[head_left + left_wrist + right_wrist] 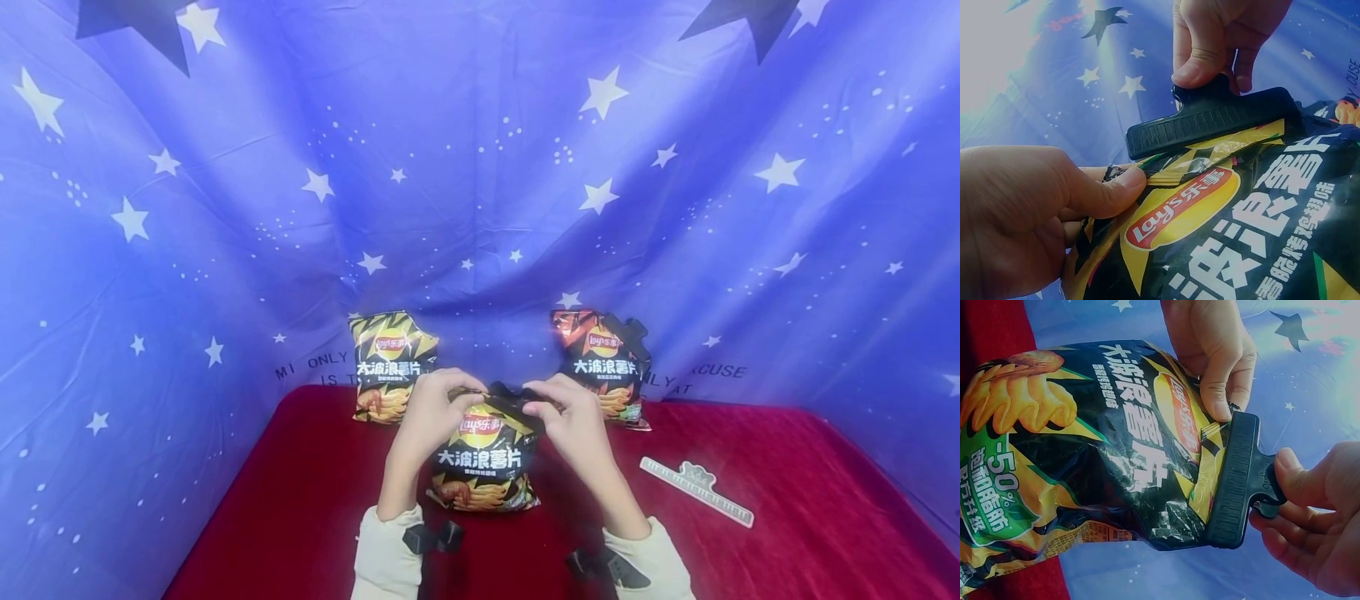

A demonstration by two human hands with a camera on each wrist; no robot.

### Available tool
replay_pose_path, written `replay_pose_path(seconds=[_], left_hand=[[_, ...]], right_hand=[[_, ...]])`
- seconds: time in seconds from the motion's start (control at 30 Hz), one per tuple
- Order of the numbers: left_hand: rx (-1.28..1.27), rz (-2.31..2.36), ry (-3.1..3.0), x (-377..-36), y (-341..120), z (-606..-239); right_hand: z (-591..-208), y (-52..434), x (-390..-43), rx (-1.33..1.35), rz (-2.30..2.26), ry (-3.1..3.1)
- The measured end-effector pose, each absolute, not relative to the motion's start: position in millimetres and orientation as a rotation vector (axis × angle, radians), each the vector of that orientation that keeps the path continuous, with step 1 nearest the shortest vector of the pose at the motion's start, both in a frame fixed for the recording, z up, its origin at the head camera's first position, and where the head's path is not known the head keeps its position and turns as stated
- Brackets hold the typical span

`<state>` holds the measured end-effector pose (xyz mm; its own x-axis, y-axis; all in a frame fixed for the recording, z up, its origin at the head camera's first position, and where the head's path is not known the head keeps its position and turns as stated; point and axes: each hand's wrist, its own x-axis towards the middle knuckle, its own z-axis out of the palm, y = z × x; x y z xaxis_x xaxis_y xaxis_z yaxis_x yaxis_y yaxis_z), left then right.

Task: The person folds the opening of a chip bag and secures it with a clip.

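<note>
Lay's-branded chip bag (1229, 225), "-50%" label

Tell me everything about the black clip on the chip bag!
The clip is a wide black bar that looks like plastic, with fine ribs along its face and a handle at the back. It sits clamped across the folded top of the middle chip bag. The right hand pinches its handle, while the left hand pinches the bag's top corner right beside it, above the red tablecloth.

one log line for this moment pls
left hand: pinches chip bag top | right hand: grips bag clip | clip: on bag's top edge | bag: upright on red cloth
</note>
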<state>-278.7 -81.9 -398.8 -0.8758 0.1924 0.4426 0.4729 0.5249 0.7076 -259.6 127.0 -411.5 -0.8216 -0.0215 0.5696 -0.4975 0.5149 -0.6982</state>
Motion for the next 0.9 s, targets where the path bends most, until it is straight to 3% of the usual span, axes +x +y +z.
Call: replay_pose_path(seconds=[0.9], left_hand=[[-0.677, -1.298, -2.462, -278.8, -87.3, -398.8]], right_hand=[[-412.7, 127.6, -260.1, 0.439, 1.305, -2.301]])
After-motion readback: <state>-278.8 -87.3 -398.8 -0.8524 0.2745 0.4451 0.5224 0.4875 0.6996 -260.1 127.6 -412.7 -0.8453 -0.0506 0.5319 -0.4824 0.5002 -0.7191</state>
